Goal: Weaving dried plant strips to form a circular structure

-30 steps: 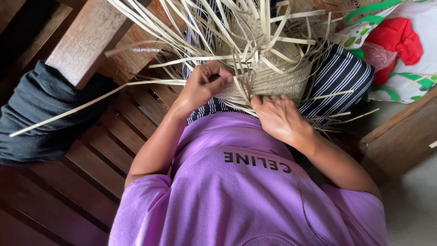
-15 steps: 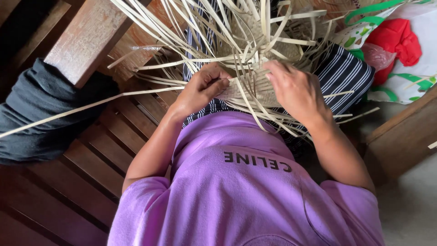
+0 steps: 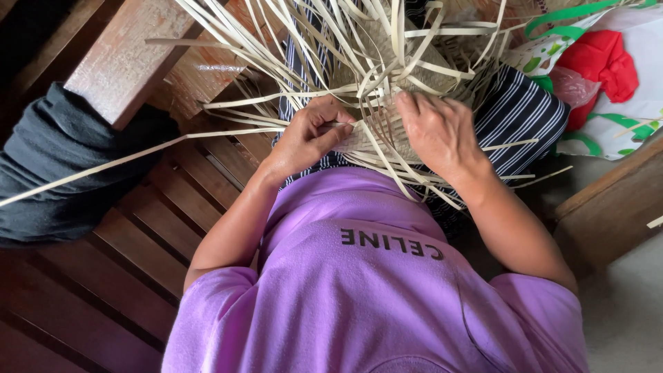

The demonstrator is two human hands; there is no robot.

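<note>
A half-woven mat of pale straw strips [image 3: 376, 135] lies on my lap, over striped dark trousers [image 3: 521, 114]. Many loose strip ends [image 3: 331, 41] fan out from it upward and to the left. My left hand [image 3: 311, 135] pinches the woven edge and a strip between thumb and fingers. My right hand [image 3: 435, 131] rests on top of the weave, fingers curled among the strips, pressing them down. I wear a purple shirt [image 3: 359, 290].
I sit on a slatted dark wooden bench [image 3: 138, 249] with a thick wooden armrest [image 3: 121, 65] at upper left. A black cloth [image 3: 62, 166] lies over the bench on the left. At the upper right is a white and green bag with red fabric [image 3: 601, 59]; another wooden edge [image 3: 608, 207] stands at right.
My right hand went from the near edge of the weave up onto its top, then settled slightly lower among the strips. My left hand kept its pinch.
</note>
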